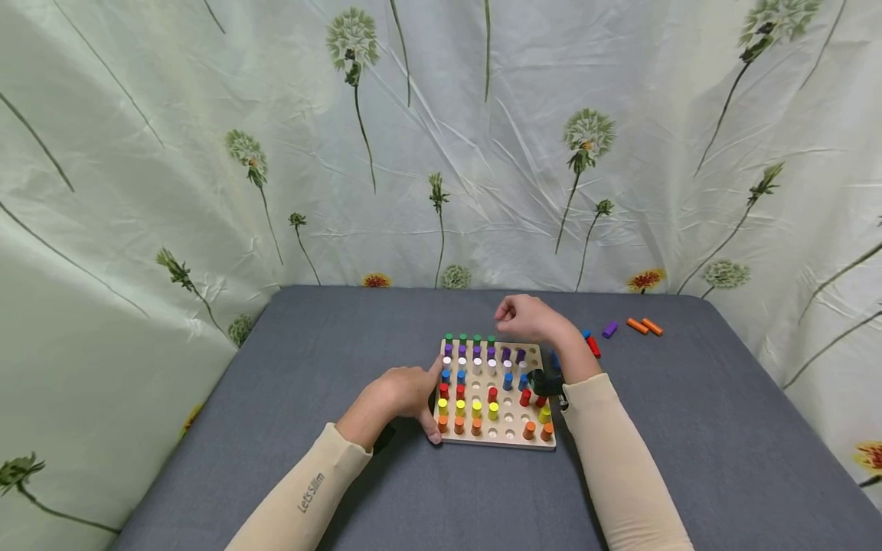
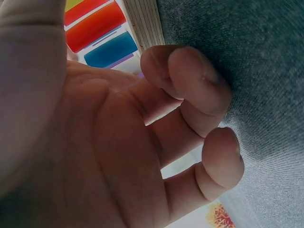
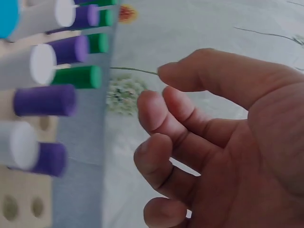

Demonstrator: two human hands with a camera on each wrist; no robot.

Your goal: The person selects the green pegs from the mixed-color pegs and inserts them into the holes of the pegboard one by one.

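Note:
A wooden pegboard [image 1: 508, 440] lies on the table with rows of coloured pegs in its holes. My left hand [image 1: 406, 394] rests against its left edge, with the index finger towards the back and the thumb by the front corner. In the left wrist view, its other fingers [image 2: 204, 88] bend loosely beside the board's side. Above the back edge hovers my right hand [image 1: 527, 317], loosely curled. Nothing shows between its thumb and fingers in the right wrist view. Green pegs [image 3: 78, 77] stand in the back row, with purple pegs [image 3: 45, 100] in front. Bare holes [image 1: 508, 418] show among the front rows.
Right of the board lie loose pegs: a purple peg [image 1: 609, 329], two orange pegs [image 1: 637, 326] and a red peg [image 1: 594, 347]. Blue pegs [image 1: 586, 334] are partly hidden by the right forearm. A flowered curtain [image 1: 413, 229] hangs behind the grey tabletop [image 1: 331, 337].

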